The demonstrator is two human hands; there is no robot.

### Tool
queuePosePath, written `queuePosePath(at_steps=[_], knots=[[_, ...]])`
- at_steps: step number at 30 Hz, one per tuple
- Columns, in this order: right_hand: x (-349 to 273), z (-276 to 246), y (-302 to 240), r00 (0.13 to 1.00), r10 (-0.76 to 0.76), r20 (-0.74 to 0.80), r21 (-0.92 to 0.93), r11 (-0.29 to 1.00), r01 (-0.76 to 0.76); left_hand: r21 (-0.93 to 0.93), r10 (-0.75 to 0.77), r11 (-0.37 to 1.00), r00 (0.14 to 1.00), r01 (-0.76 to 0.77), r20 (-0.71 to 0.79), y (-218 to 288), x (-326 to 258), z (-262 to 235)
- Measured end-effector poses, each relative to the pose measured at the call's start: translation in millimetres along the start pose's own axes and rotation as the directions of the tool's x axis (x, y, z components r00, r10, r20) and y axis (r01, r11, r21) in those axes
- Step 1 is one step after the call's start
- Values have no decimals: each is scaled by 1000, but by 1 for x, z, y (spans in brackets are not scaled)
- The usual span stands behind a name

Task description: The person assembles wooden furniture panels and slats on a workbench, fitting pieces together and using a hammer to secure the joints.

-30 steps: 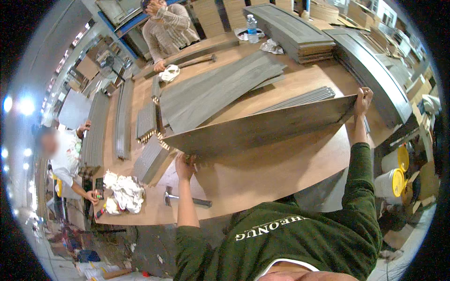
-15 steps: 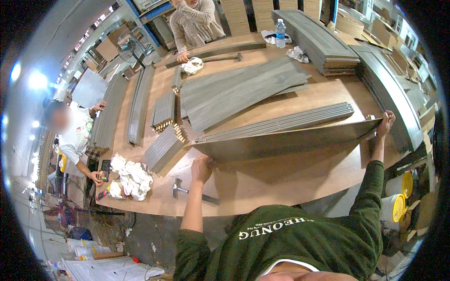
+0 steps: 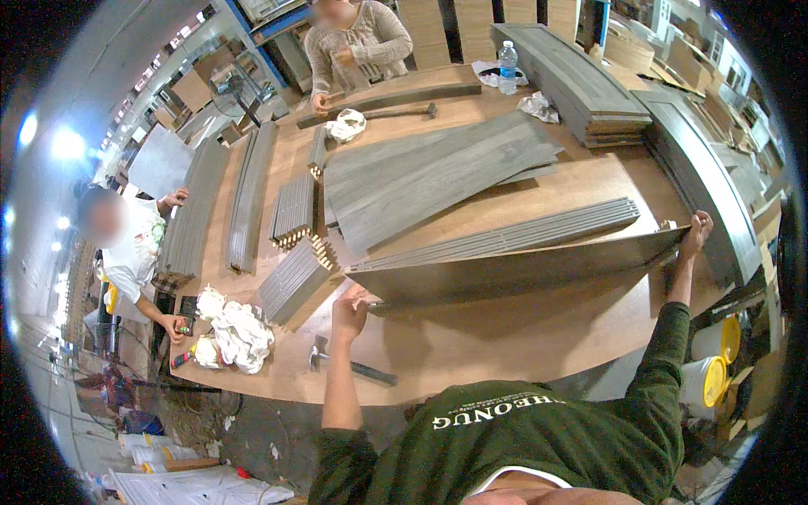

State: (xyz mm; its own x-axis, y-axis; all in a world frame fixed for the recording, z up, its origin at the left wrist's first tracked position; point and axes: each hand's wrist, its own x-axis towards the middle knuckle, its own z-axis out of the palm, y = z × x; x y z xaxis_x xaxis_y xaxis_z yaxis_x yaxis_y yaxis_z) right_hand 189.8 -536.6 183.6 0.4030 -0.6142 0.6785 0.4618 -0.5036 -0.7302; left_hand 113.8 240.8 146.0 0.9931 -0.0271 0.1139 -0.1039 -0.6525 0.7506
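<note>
A long, thin grey wood panel [image 3: 522, 268] stands on edge across the near part of the table, slanting up to the right. My left hand [image 3: 348, 316] is closed at its left end, fingers by the lower corner. At the other end, my right hand [image 3: 697, 236] grips the panel, arm stretched out. Just behind the panel lies a row of long grooved grey strips [image 3: 513, 231]. A claw hammer [image 3: 353, 365] rests on the table close to my left forearm.
Wide grey boards [image 3: 429, 172] lie mid-table, beside short doweled pieces [image 3: 295, 202]. White gloves [image 3: 236, 332] sit near left. Framed panels [image 3: 581, 84] are stacked far right, near a water bottle [image 3: 507, 67]. Co-workers stand at left [image 3: 126, 244] and the far side [image 3: 358, 46].
My left hand has shifted slightly left and its fingers sit differently at the panel's end. The far co-worker's raised hand has come down in front of the chest.
</note>
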Motion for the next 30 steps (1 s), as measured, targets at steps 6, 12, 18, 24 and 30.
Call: queuePosePath(at_steps=[6,12,18,24,30], knots=[[7,-12,11,996,-80,25,-166,983,83,-274,-154,953,985,130,-71,-41,-34,60],[-7,-28,8,998,23,57,-48,999,-21,-192,12,981,998,-24,-67,-29,-51,14],[18,-83,65,981,-165,100,-106,979,175,284,76,956,997,-76,11,21,38,10],[-9,-41,50,995,-102,4,-91,991,102,557,148,743,903,-371,404,26,98,56],[-16,-33,48,995,-94,-32,-70,993,92,650,102,680,922,-339,374,23,134,68]])
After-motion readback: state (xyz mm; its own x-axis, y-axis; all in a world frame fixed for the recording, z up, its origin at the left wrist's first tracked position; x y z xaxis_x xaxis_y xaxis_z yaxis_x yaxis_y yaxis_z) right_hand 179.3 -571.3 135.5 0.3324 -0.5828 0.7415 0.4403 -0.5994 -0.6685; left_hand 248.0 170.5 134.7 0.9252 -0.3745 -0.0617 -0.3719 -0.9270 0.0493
